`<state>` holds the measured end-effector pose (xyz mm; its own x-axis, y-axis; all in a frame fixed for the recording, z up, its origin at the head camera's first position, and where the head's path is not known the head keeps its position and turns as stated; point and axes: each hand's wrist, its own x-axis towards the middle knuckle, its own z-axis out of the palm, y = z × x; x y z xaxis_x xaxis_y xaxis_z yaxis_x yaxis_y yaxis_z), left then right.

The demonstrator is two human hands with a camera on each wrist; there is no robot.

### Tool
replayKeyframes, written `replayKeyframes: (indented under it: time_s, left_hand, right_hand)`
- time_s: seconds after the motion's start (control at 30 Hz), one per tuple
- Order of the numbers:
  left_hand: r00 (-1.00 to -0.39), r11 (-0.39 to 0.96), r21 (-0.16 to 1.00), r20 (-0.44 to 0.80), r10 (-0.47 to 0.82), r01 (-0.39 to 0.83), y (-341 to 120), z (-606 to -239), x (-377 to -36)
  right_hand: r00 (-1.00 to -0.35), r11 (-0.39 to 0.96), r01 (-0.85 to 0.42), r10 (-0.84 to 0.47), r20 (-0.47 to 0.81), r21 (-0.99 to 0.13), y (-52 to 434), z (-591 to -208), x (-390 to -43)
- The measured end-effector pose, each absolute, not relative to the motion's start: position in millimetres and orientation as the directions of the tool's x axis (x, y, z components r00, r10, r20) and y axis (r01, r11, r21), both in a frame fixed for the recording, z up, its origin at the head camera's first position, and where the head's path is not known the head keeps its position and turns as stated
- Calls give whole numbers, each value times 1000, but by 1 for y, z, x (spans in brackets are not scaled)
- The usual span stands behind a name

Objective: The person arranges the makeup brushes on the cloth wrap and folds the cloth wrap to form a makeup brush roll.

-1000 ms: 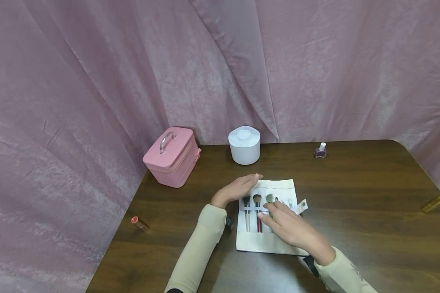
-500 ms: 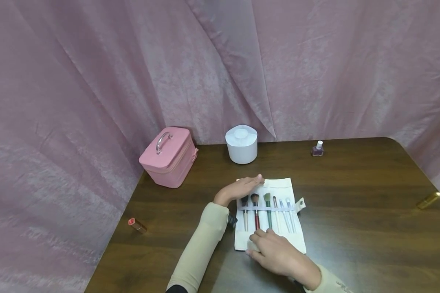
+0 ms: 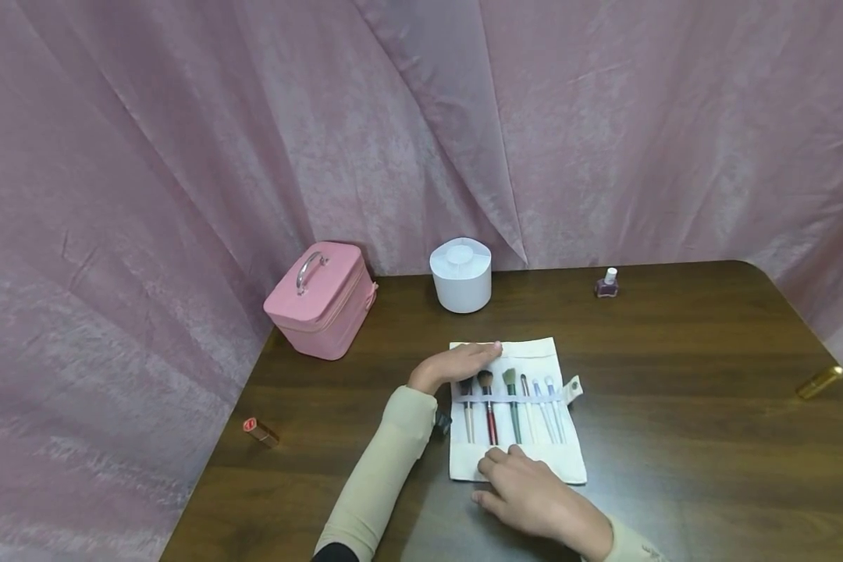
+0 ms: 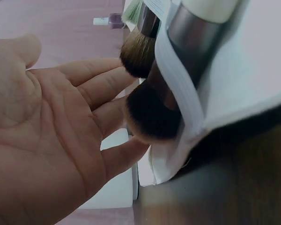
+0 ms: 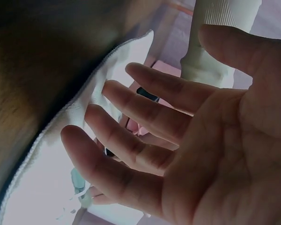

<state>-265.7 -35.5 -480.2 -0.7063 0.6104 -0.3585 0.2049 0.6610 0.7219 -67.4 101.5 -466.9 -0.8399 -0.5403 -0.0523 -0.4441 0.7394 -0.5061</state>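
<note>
A white fabric brush roll [image 3: 565,462] lies unfolded on the table, with several makeup brushes under its elastic band. Among them are a red-handled brush [image 3: 492,425] and a green brush [image 3: 515,417]. Across the roll's far left corner rests my left hand [image 3: 457,365], fingers extended. In the left wrist view its palm [image 4: 51,136] faces the camera beside a dark-bristled brush [image 4: 152,112], gripping nothing. My right hand [image 3: 534,498] is at the roll's near edge, fingers slightly bent and holding nothing. Its fingertips [image 5: 75,138] lie over the white fabric in the right wrist view; contact is unclear.
A pink vanity case [image 3: 321,300] stands back left, beside a white lidded container [image 3: 461,281]. A nail polish bottle [image 3: 607,284] is at the back right. A lipstick [image 3: 261,432] lies left, a gold tube [image 3: 820,382] far right. A pink curtain [image 3: 421,140] hangs behind.
My right hand has drawn back from over the brushes to the roll's near edge, uncovering the brushes on the right. My left hand stays at the far left corner.
</note>
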Motion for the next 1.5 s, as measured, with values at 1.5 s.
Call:
replayKeyframes:
  time_s: [1.5]
  left_hand:
    - [-689,745,540,-365,626,392,-111,-465,-212]
  right_hand:
    - [-941,826,-250,-330,-75,-505,166,-475,-80]
